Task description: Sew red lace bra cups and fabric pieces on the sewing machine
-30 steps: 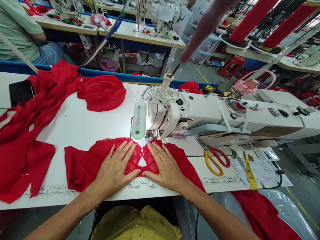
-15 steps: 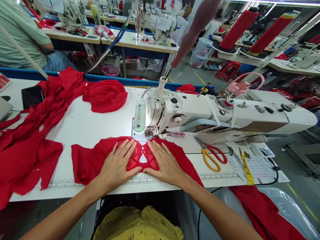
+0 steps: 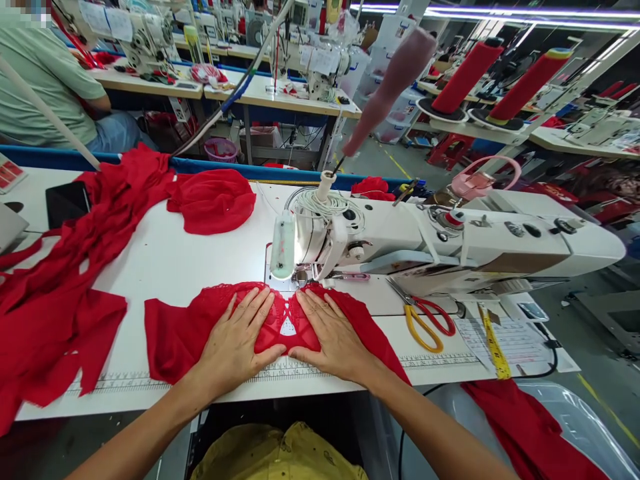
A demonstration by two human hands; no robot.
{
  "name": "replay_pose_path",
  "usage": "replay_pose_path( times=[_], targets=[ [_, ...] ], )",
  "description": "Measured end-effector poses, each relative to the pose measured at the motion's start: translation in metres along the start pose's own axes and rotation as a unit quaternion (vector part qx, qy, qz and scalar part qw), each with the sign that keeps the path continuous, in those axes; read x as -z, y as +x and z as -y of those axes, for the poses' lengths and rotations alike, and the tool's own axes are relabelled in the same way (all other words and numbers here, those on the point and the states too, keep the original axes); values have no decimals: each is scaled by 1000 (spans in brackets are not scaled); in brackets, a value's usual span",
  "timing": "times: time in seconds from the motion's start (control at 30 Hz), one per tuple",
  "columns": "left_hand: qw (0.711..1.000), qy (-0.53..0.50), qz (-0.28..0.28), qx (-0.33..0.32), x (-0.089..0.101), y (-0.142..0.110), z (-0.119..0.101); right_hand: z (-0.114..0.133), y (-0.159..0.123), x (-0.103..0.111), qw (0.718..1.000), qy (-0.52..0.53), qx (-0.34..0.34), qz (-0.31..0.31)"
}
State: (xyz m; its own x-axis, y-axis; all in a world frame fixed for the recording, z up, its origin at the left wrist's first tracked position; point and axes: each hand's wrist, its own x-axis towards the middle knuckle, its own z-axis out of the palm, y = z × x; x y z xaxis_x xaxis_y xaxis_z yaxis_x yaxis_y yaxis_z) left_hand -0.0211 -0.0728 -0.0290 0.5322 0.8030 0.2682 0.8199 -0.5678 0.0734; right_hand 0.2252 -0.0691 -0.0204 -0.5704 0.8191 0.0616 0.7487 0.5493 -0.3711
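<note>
A red lace bra (image 3: 175, 333) lies spread on the white table in front of the sewing machine (image 3: 400, 233). Flat on its left cup rests my left hand (image 3: 243, 330), fingers stretched out. My right hand (image 3: 327, 330) presses the right cup in the same way, open. Between the two thumbs shows the bra's centre, with a small gap where a white patch is visible. The machine's presser foot (image 3: 301, 277) is just beyond the lace edge. Parts of both cups are hidden beneath my palms.
Scissors (image 3: 425, 323) with red and yellow handles lie to the right, near a yellow tape measure (image 3: 494, 343) on a paper sheet. Red fabric (image 3: 115, 207) is heaped at the left beside a black phone (image 3: 67, 203). A plastic bin (image 3: 560, 413) stands below right. A person (image 3: 55, 87) sits across.
Both hands stay flat on the bra in nearly the same place. The whole view has tipped slightly, so the table appears a little lower.
</note>
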Motion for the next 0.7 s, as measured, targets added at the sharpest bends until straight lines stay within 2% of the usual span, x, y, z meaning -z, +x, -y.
replay_pose_path(
  times=[0.4,0.7],
  targets=[
    [999,24,-19,-17,-4,2,2,0,1,2,1000,-6,-5,5],
    [1000,0,-17,-5,-4,1,1,0,2,3,1000,-3,12,-3]
  ],
)
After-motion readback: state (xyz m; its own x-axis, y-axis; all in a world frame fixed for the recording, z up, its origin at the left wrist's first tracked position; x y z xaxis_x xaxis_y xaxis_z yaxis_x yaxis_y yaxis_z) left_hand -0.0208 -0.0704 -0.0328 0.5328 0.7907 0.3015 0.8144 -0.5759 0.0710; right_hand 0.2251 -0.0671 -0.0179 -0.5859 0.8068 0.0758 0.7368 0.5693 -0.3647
